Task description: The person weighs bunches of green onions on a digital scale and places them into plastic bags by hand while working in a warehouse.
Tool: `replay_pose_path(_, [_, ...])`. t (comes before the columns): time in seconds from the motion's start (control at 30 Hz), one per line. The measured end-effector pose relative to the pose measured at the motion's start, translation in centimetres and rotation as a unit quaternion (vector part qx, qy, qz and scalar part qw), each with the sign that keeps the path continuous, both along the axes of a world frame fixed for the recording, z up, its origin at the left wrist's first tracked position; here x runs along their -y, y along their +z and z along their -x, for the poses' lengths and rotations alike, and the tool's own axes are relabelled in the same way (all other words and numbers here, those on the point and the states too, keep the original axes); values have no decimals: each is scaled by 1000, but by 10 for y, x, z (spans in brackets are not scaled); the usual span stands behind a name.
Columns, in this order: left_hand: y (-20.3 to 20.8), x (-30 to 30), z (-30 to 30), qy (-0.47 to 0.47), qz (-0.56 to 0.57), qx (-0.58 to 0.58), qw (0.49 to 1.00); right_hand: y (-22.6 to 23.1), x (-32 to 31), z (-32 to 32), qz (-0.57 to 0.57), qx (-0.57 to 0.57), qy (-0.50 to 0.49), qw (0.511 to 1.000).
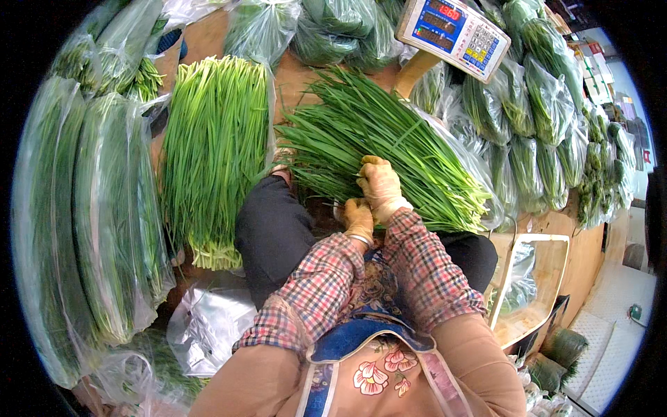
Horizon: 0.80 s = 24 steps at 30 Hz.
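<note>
Mostly, bagged greens [545, 90] crowd the brown surface [205, 42] — loose stalks [389, 128] too.

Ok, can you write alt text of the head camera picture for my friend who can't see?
A person's left hand and right hand are close together at the near edge of a big bundle of long green leaves. Another bundle lies to the left, with bagged greens beyond it and a digital scale at upper right.

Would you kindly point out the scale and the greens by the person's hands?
Scale [453, 37], head view: its display and keypad panel.
Greens [375, 125], head view: near the middle of the leaves.
</note>
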<state>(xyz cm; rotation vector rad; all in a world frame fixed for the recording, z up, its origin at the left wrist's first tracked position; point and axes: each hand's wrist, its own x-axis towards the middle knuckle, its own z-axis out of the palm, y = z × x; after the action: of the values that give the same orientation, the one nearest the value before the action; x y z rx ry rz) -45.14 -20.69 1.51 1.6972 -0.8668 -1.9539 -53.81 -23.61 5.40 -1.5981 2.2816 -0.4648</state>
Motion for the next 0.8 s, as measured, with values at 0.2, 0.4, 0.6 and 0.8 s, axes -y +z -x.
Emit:
replay_pose_path(0.2, [14, 3, 9, 67, 113, -89, 987, 15, -5, 22, 5, 467, -184, 865])
replay_pose_path(0.4, [34, 19, 13, 17, 25, -191, 981, 30, -13, 31, -2, 548, -204, 811])
replay_pose_path(0.6, [40, 25, 9, 6, -43, -222, 974, 48, -17, 35, 6, 594, -252, 764])
replay_pose_path(0.8, [49, 20, 6, 6, -45, -113, 993, 51, -22, 40, 9, 567, -238, 788])
